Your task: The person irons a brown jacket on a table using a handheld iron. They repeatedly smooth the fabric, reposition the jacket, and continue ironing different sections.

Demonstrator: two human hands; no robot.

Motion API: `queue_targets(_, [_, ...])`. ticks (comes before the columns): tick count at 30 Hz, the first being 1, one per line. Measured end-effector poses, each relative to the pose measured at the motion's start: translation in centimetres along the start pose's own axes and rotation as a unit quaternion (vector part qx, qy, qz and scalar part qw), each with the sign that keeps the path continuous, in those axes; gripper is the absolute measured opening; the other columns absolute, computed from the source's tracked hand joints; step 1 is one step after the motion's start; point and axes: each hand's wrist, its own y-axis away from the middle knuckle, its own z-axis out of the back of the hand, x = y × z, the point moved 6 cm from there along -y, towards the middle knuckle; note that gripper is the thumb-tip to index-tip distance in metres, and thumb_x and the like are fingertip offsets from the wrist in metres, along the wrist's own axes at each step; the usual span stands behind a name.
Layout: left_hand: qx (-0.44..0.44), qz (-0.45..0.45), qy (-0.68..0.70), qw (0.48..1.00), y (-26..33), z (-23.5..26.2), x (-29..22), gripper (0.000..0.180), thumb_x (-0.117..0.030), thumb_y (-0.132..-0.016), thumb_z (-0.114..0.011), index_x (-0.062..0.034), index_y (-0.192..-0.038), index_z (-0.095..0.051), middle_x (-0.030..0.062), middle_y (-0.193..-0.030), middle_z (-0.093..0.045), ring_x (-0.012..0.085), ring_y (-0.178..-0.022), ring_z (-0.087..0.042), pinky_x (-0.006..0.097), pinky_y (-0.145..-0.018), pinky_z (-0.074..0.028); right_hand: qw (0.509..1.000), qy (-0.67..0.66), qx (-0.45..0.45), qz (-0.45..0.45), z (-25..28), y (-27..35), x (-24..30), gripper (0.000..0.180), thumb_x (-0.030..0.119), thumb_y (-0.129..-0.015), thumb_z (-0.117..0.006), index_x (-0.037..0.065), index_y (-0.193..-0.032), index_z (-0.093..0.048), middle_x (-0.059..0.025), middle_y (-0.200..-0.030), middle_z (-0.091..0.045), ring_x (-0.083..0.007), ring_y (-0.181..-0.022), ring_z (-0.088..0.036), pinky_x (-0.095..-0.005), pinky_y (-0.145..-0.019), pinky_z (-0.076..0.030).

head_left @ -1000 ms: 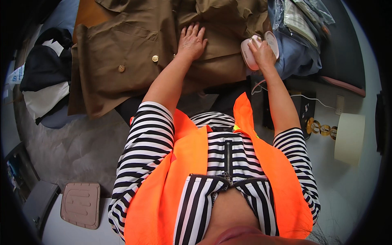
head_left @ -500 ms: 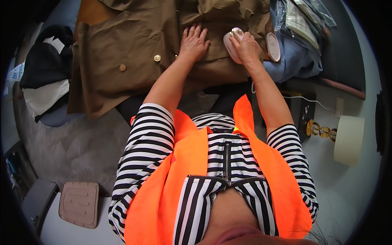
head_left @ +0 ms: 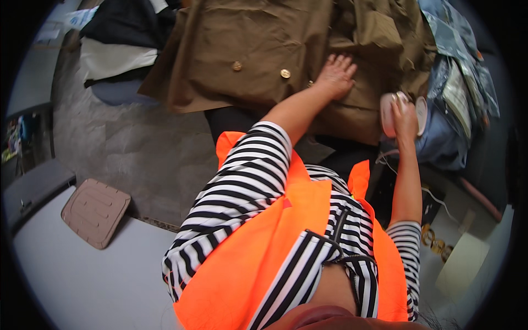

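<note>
A brown double-breasted coat [head_left: 247, 47] with gold buttons lies spread out in front of me. My left hand [head_left: 337, 78] rests flat on it, palm down with the fingers spread. To the right, my right hand [head_left: 406, 118] is wrapped round a small pink handheld iron [head_left: 387, 116], at the coat's near right edge. Just beyond that hand sits a pale pink oval stand [head_left: 422, 114], partly covered by the hand. A white cord [head_left: 388, 160] shows below the iron.
Plastic-wrapped packages [head_left: 459, 91] lie on blue denim [head_left: 440, 137] at the right. Black and white garments [head_left: 118, 55] are heaped at the far left. A lamp with a cream shade [head_left: 465, 264] stands low right; a brown ridged footrest or mat [head_left: 96, 213] lies low left.
My view has turned, so the whole scene sits differently. The iron in my right hand has come nearer to me and closer to the stand. My left hand stays flat on the coat.
</note>
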Motion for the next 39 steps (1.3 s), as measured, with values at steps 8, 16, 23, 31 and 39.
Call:
queue_targets(8, [0.066, -0.066, 0.026, 0.995, -2.5, -6.0, -8.7, 0.067, -0.047, -0.097, -0.054, -0.0105, -0.152, -0.044, 0.0141, -0.163, -0.032, 0.0317, -0.154, -0.021, 0.052, -0.125, -0.010, 0.976, -0.081, -0.132, -0.151, 10.8, 7.1, -5.4, 0.045, 0.042, -0.093, -0.071, -0.001, -0.101, -0.061, -0.0249, -0.100, -0.067, -0.0446, -0.094, -0.064, -0.0485, -0.079, -0.050])
queue_targets(16, [0.219, -0.073, 0.159, 0.960, -9.4, -8.6, -15.2, 0.067, -0.045, -0.093, -0.061, -0.0090, -0.147, -0.048, 0.0140, -0.157, -0.039, 0.0332, -0.151, -0.026, 0.052, -0.123, -0.022, 0.953, -0.169, -0.183, -0.175, 13.3, 12.0, -5.2, 0.040, 0.035, -0.094, -0.073, -0.002, -0.102, -0.059, -0.0226, -0.097, -0.066, -0.0437, -0.091, -0.063, -0.0469, -0.077, -0.050])
queue_targets(23, [-0.094, -0.122, 0.136, 0.979, 0.4, 2.3, -10.0, 0.048, -0.022, -0.082, -0.072, -0.0113, -0.127, -0.063, 0.0159, -0.145, -0.051, 0.0360, -0.142, -0.041, 0.055, -0.119, -0.027, 0.957, -0.211, -0.162, -0.118, 13.7, 8.7, -1.4, 0.039, 0.031, -0.092, -0.076, -0.002, -0.103, -0.060, -0.0225, -0.098, -0.066, -0.0429, -0.090, -0.062, -0.0454, -0.078, -0.049])
queue_targets(31, [0.037, 0.059, -0.018, 0.997, 14.5, 7.1, -1.3, 0.071, -0.030, -0.086, -0.071, -0.0093, -0.149, -0.045, 0.0160, -0.160, -0.034, 0.0347, -0.150, -0.028, 0.058, -0.123, -0.013, 0.938, -0.124, -0.215, 0.242, 13.0, -1.3, 14.9, 0.025, 0.030, -0.094, -0.069, 0.014, -0.113, -0.069, -0.0109, -0.095, -0.058, -0.0314, -0.090, -0.061, -0.0428, -0.075, -0.050])
queue_targets(39, [-0.068, 0.068, -0.004, 0.995, 14.5, 7.4, 2.8, 0.068, -0.021, -0.078, -0.076, -0.0142, -0.142, -0.053, 0.0106, -0.154, -0.043, 0.0317, -0.145, -0.036, 0.056, -0.120, -0.022, 0.944, -0.167, -0.091, 0.269, 4.9, -8.9, 30.7, 0.050, 0.051, -0.083, -0.075, 0.007, -0.097, -0.057, -0.0122, -0.092, -0.065, -0.0322, -0.083, -0.068, -0.0439, -0.069, -0.054])
